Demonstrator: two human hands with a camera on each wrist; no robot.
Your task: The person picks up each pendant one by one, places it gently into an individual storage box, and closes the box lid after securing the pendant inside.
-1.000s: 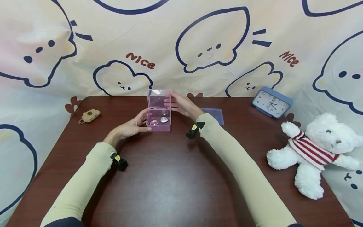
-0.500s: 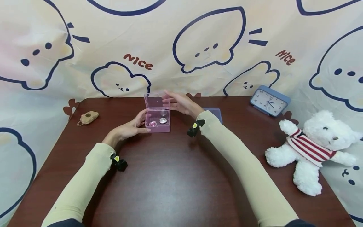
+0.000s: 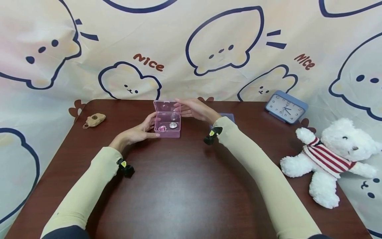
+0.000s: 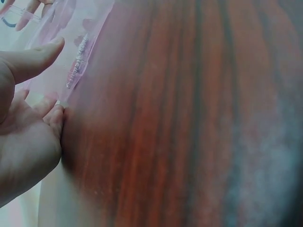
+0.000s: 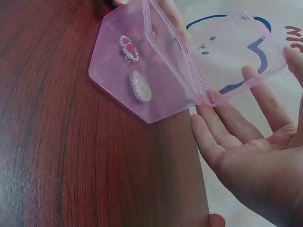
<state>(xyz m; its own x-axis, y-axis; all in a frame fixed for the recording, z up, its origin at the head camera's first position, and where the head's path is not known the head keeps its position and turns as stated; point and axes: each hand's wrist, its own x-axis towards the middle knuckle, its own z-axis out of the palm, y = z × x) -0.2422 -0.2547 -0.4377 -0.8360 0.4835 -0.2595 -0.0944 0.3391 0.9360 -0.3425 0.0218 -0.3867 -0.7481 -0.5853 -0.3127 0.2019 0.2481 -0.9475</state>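
Observation:
A translucent pink plastic box (image 3: 165, 134) stands near the table's back edge, its hinged lid (image 3: 163, 106) raised. Inside lie a pink jewelled piece (image 3: 162, 128) and a clear, round, sparkling one (image 3: 173, 125), both with glittering rims in the right wrist view. My left hand (image 3: 138, 133) holds the box at its left side, thumb toward the front, fingers toward the back. At the lid's right edge is my right hand (image 3: 195, 109). The right wrist view puts its fairly straight fingers (image 5: 270, 106) behind the lid and its thumb at the lid's corner.
A flat blue plastic piece (image 3: 229, 117) is partly hidden behind the right forearm. Farther right are a blue clock (image 3: 286, 107) and a white teddy bear (image 3: 328, 162) in a striped shirt. A small beige pouch (image 3: 95, 120) lies at the back left.
The lid's top edge has come down and toward me, with my right hand moving along at its edge. My left hand has kept its place on the box.

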